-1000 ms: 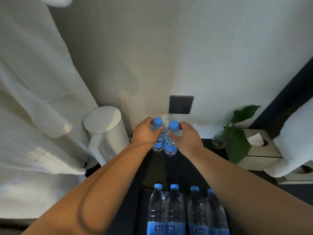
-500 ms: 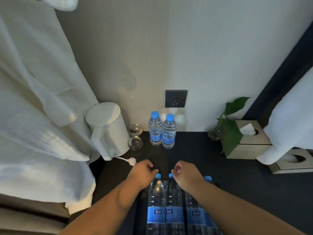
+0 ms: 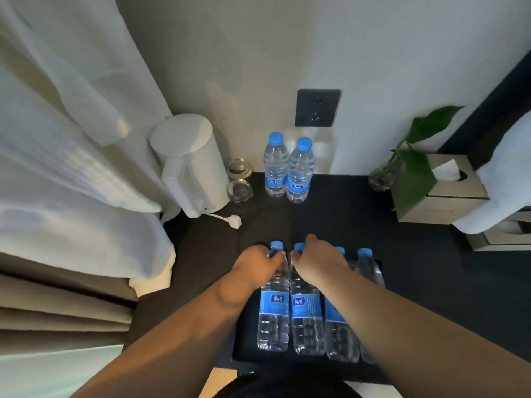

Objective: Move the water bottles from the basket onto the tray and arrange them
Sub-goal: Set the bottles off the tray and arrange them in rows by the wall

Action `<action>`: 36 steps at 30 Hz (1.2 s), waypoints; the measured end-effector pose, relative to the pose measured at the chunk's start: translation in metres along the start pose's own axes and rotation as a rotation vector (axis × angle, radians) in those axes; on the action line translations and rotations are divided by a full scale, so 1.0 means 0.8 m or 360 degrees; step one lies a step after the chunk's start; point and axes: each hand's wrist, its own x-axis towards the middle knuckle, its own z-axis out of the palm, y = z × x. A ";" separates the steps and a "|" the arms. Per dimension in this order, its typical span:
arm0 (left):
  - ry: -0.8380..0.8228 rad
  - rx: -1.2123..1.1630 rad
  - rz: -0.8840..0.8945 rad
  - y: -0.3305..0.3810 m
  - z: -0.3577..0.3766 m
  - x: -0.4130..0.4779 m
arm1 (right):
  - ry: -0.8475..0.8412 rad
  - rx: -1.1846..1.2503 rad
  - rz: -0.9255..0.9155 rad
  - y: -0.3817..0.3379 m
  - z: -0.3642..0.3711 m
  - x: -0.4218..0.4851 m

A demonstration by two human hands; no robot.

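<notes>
left grip [image 3: 255,264] wraps leftmost bottle [image 3: 274,305] neck | right grip [image 3: 316,262] wraps second bottle [image 3: 306,311] neck | tabletop [image 3: 344,219] stretch beyond basket [image 3: 244,340]

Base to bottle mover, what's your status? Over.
Left hand grips leftmost bottle at the neck, right hand the next bottle, both in the basket. Two bottles stand by the wall. Way there looks open.

Four clear plastic water bottles [image 3: 337,326] with blue caps and blue labels stand in a row in a black rectangular basket [image 3: 240,340] on the dark tabletop [image 3: 431,282]. The left hand [image 3: 255,264] grips the neck of the leftmost bottle [image 3: 274,305]. The right hand [image 3: 317,264] curls round the neck of the second bottle [image 3: 306,308] beside it. Two more such bottles [image 3: 300,170] stand upright, touching each other, near the wall, between a white electric kettle [image 3: 189,168] and a green leafy plant [image 3: 413,179].
</notes>
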 end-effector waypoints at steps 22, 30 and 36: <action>0.0135 -0.0245 0.0317 0.035 -0.058 -0.006 | -0.0161 0.0470 -0.0042 -0.003 -0.074 -0.011; 0.0307 -0.0154 0.0436 0.068 -0.092 -0.017 | 0.0157 0.0486 -0.0240 0.001 -0.112 -0.019; 0.0591 -0.0002 0.0893 0.095 -0.119 -0.018 | 0.0445 0.0533 -0.0358 0.001 -0.147 -0.015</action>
